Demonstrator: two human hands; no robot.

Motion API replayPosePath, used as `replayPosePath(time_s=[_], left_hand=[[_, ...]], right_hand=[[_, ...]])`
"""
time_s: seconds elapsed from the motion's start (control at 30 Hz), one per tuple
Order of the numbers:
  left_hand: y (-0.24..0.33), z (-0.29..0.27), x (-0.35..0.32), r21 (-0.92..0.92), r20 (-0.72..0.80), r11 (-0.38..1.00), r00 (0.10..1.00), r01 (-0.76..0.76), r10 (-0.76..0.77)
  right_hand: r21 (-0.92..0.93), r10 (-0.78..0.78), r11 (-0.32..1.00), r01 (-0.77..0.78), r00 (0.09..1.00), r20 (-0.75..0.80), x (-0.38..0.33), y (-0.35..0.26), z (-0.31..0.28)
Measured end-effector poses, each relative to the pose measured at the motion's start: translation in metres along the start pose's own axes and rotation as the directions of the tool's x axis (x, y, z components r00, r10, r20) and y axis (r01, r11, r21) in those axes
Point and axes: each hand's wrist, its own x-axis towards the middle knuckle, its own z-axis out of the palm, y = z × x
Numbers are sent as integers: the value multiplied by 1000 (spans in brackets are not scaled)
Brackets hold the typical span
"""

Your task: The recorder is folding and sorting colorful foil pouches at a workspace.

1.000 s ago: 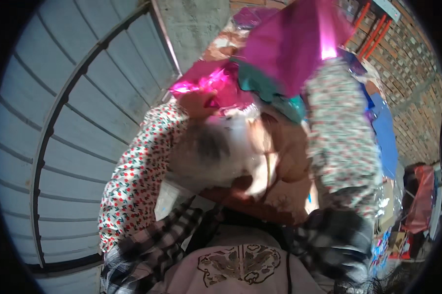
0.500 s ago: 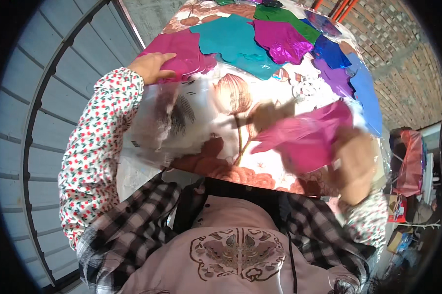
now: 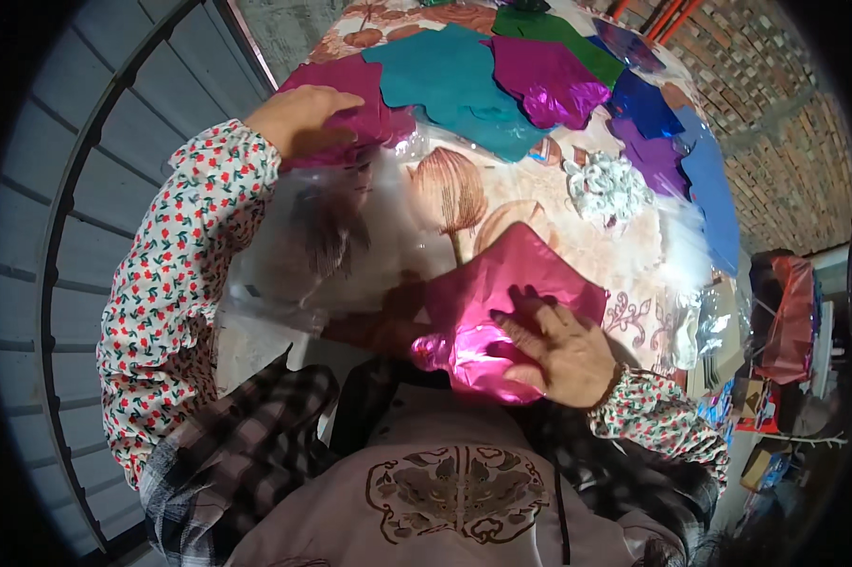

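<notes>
Pressing flat suits this step: the left hand [image 3: 305, 115], fingers together and curved, rests on a magenta foil sheet [image 3: 350, 104] at the table's far left edge. Beside it lies clear, glossy plastic film [image 3: 350, 246]. The right hand [image 3: 560, 350], fingers spread, holds down a crinkled magenta foil square [image 3: 502, 302] at the near edge; smoothing outward should avoid creases. Teal foil [image 3: 454, 85] and a silver foil rosette [image 3: 607, 186] lie beyond.

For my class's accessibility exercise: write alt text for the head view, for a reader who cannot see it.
Seen from above, a person's right hand presses a magenta foil sheet flat on a floral tablecloth, while the left hand rests on another magenta sheet. Teal, purple, green and blue sheets lie beyond.
</notes>
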Motion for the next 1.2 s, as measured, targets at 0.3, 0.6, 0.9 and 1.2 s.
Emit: replayPosePath(time_s=[0.3, 0.6, 0.9, 1.2], left_hand=[[-23, 24, -1, -25, -164, 999, 986, 24, -28], [-5, 20, 13, -96, -227, 994, 973, -56, 33], [18, 17, 23, -259, -344, 938, 929, -232, 135], [26, 43, 43, -262, -466, 951, 885, -164, 24]], right_hand=[[100, 113, 989, -105, 990, -86, 55, 35, -53], [496, 72, 863, 95, 949, -306, 285, 133, 5], [633, 222, 773, -35, 950, -219, 294, 108, -1], [813, 244, 574, 95, 928, -280, 293, 119, 0]])
